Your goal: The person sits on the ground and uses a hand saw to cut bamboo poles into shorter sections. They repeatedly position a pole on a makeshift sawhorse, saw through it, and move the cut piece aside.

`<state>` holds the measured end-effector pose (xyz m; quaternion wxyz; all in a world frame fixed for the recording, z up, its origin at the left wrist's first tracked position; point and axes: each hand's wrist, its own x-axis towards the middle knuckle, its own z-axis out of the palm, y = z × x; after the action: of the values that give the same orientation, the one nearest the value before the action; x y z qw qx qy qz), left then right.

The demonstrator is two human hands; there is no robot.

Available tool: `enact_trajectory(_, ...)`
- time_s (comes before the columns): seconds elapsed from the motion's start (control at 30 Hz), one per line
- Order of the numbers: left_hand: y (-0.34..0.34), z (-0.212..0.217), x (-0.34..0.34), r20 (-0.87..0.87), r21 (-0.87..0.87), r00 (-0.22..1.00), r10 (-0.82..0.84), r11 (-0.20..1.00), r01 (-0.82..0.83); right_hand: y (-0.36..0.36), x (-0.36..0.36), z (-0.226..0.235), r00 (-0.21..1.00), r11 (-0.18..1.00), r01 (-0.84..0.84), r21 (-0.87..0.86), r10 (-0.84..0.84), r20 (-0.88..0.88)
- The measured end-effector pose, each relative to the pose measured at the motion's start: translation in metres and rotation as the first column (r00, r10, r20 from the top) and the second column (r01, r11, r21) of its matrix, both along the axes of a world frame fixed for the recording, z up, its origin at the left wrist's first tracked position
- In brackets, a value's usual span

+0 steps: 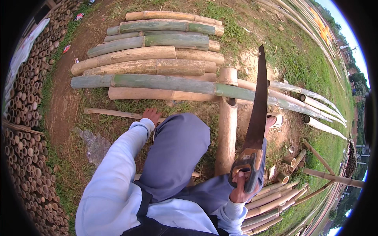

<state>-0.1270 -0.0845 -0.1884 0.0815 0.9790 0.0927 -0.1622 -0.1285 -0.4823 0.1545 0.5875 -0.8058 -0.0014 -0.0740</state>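
Note:
My right hand (239, 188) is wrapped around the dark and wooden handle of a handsaw (256, 106). The saw's long blade points up and away, beside the long green bamboo pole (161, 85). That pole lies crosswise over a thick bamboo post (226, 137), near the post's notched end. Beyond my bent left knee, my left hand (151, 115) is closed over a thin bamboo stick (112, 113) lying low over the grass. The knee partly hides this stick.
Several cut bamboo lengths (130, 56) lie side by side ahead. Stacked bamboo pieces (29, 165) line the left side. More long poles (319, 104) stretch off right, and cut lengths (271, 202) lie at lower right. Clear plastic (94, 145) rests on the grass.

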Motion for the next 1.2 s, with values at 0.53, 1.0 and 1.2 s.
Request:
enact_trajectory(0.53, 0.054, 0.218, 0.003, 0.265, 0.11, 0.922, -0.281, 0.959, 0.261, -0.017, 0.0, -0.03, 1.0, 0.994, -0.001, 0.111, 0.0, 0.01)
enact_trajectory(1.0, 0.112, 0.247, 0.066, 0.334, 0.15, 0.863, -0.379, 0.925, 0.349, -0.02, -0.005, -0.028, 1.0, 0.998, 0.013, 0.054, -0.014, 0.025)
enact_trajectory(1.2, 0.08, 0.238, 0.091, 0.218, 0.151, 0.913, -0.345, 0.936, 0.318, -0.021, -0.001, -0.025, 1.0, 0.996, -0.006, 0.09, 0.004, 0.028)
